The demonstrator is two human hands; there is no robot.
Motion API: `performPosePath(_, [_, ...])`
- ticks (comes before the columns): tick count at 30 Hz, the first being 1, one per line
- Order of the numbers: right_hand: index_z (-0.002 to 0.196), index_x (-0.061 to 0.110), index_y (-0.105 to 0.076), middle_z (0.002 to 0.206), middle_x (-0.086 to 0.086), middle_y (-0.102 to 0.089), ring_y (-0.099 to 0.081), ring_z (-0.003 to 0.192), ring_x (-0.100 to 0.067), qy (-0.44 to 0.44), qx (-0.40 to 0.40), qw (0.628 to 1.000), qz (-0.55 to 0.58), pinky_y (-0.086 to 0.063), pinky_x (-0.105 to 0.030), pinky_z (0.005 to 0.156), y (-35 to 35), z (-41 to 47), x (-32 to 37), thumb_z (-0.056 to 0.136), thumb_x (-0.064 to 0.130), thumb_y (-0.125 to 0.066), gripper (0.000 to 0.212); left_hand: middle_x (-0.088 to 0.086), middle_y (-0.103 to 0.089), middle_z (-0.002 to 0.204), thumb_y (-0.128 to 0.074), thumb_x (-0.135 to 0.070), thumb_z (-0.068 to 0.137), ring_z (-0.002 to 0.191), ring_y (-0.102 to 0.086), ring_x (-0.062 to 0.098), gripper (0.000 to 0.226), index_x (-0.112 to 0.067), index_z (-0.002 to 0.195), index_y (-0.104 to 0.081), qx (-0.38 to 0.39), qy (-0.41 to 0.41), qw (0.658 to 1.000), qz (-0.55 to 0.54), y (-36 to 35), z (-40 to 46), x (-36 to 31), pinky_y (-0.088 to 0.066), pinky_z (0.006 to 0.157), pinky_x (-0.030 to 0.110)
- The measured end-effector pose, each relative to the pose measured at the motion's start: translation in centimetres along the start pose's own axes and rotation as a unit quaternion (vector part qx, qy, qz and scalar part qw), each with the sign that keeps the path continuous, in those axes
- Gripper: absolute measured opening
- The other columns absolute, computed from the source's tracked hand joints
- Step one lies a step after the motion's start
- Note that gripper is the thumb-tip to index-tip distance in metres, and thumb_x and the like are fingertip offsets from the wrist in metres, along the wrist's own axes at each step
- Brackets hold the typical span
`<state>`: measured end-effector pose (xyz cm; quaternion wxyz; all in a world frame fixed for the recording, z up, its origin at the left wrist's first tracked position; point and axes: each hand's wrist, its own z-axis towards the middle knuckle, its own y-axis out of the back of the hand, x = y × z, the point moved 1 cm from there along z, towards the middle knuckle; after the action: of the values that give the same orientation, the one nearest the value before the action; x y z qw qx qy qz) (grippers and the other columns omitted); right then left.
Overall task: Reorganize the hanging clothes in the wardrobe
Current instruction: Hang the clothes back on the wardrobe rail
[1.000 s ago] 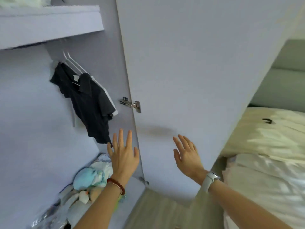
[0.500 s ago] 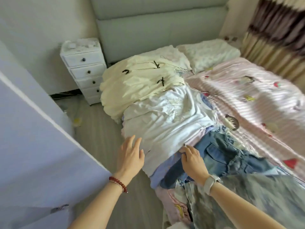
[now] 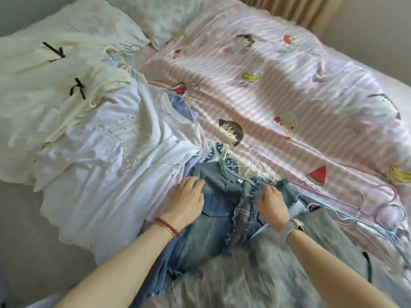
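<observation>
Both arms extended forward; left hand (image 3: pixel 185 202) and right hand (image 3: pixel 273 205) palm-down, fingers loosely curled

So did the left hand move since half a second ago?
Yes. The left hand was on the white shirt at the bed's edge; now it rests farther right on the denim jacket, across from the right hand.

Pile of clothes ran along left side of pink striped cartoon-print bedsheet (image 3: pixel 266 90); cream blouse with black bows (image 3: pixel 55 81) lay farthest back; white t-shirt (image 3: pixel 106 165) lay in front of it, overlapping its near edge; blue denim jacket with frilled front (image 3: pixel 213 218) lay nearer and right of t-shirt; left hand (image 3: pixel 185 200) and right hand (image 3: pixel 272 204) rested on jacket; silver wire hanger (image 3: pixel 253 161) lay just behind jacket collar; pastel wire hangers (image 3: pixel 367 203) lay right of jacket on sheet.
</observation>
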<state>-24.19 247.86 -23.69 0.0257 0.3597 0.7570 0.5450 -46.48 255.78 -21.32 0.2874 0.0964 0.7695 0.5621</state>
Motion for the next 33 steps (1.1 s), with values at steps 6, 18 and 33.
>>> performPosePath(6, [0.134, 0.011, -0.036, 0.141, -0.007, -0.04, -0.031, 0.132, -0.026, -0.006, -0.026, 0.996, -0.09, -0.012, -0.051, 0.113, -2.0, 6.0, -3.6, 0.094, 0.016, -0.035, 0.041, 0.009, -0.007, 0.155, -0.038, -0.019, 0.095, 0.142, -0.003, 0.026, 0.057, -0.014, 0.147, -0.013, 0.093, -0.039, 0.99, 0.102, -5.0, 9.0, -0.6, -0.013, 0.115, 0.044])
performPosePath(18, [0.098, 0.002, -0.057, 0.104, -0.017, -0.053, -0.045, 0.102, -0.031, -0.032, -0.167, 0.982, 0.087, -0.029, -0.042, 0.084, -1.6, 5.8, -4.7, 0.096, 0.025, -0.042, 0.028, 0.01, -0.06, 0.101, -0.055, -0.039, 0.089, 0.093, -0.055, 0.028, 0.037, -0.009, 0.111, -0.051, -0.005, -0.056, 0.996, 0.071, -2.2, 8.3, -2.8, -0.036, 0.072, 0.034])
performPosePath(33, [0.075, 0.002, -0.055, 0.069, -0.007, -0.051, -0.041, 0.068, -0.021, 0.204, -0.176, 0.949, 0.163, -0.034, -0.041, 0.068, 1.2, -4.8, 8.4, 0.092, 0.011, -0.05, 0.02, 0.004, -0.064, 0.07, -0.052, -0.032, 0.09, 0.066, -0.058, 0.033, 0.026, -0.021, 0.068, -0.043, -0.124, 0.1, 0.987, -0.016, 9.6, -9.8, 2.6, -0.026, 0.052, 0.03])
